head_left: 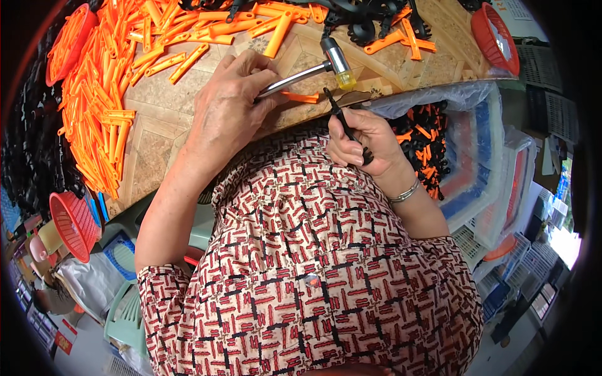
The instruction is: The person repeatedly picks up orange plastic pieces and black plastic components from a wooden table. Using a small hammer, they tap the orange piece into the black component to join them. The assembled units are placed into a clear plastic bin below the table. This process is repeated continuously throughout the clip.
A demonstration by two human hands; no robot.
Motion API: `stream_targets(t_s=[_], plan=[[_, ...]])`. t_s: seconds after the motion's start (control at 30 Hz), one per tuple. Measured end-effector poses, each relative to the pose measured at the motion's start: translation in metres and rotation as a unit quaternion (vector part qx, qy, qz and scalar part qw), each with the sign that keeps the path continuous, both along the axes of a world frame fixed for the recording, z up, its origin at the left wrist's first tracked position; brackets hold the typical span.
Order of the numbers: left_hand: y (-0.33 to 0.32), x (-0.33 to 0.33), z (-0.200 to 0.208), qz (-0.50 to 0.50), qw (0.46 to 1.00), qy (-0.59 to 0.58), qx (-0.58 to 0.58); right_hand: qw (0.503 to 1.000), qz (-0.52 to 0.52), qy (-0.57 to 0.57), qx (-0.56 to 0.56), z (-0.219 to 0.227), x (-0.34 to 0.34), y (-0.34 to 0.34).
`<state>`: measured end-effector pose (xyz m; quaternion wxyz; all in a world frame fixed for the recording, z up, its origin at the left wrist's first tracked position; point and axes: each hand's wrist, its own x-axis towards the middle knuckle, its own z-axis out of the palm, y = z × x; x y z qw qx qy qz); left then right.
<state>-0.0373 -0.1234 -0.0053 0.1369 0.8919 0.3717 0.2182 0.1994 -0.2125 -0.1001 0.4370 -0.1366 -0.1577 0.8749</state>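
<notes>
My left hand point(229, 103) is closed round the metal handle of a small hammer point(295, 80), whose shiny head ends in a yellow tip over the table's near edge. Just below the handle, an orange plastic piece point(301, 97) sticks out beside my fingers; whether they touch it I cannot tell. In my right hand point(370, 141), in front of the edge, is a slim black plastic part point(342, 119), pinched between thumb and fingers with its pointed end up toward the hammer's tip. My fingers cover part of it.
Loose orange plastic handles point(100, 125) are heaped across the table's point(157, 125) left and far side. Black plastic parts point(364, 31) lie at the back. Red baskets point(75, 225) stand at the left, another red basket point(495, 41) far right. A lined bin point(464, 150) beside my right arm holds black-and-orange pieces.
</notes>
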Motion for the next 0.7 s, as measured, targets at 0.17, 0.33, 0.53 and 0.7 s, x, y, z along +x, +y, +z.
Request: stream_targets(t_s=[0.17,0.33,0.53,0.7], plan=[[-0.009,-0.002,0.008,0.046,0.962,-0.105,-0.247,1.000,0.007,0.007,-0.003,0.003,-0.002,0.001],[-0.015,0.002,0.020,0.112,0.835,-0.231,-0.486,0.998,0.015,0.039,0.042,0.015,-0.012,0.003],[-0.016,-0.003,0.016,0.068,0.821,-0.268,-0.500,0.995,0.063,0.051,0.051,0.021,-0.016,0.008],[-0.019,-0.009,0.012,0.004,0.895,-0.247,-0.370,0.990,0.099,0.077,0.057,0.024,-0.020,0.009]])
